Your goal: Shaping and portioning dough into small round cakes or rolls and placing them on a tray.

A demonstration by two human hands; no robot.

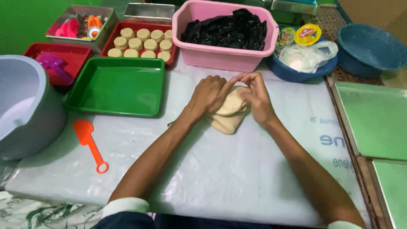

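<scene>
One lump of pale dough [229, 114] lies mid-worktop [237, 178], with the left hand [207, 94] and right hand [257, 95] both pressed on it, fingers curled over its top (fingertips meeting). Behind sit one green tray [116, 87], eleven dough rounds [142, 43], one pink tub [224, 55]; one orange scoop [89, 142] lies left.

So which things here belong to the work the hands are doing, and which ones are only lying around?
In use:
- left hand and right hand, both pressing the dough
- dough, folded, on the white sheet

Lying about:
- empty green tray
- orange scoop
- red tray of round pieces
- pink tub
- grey bowl
</scene>
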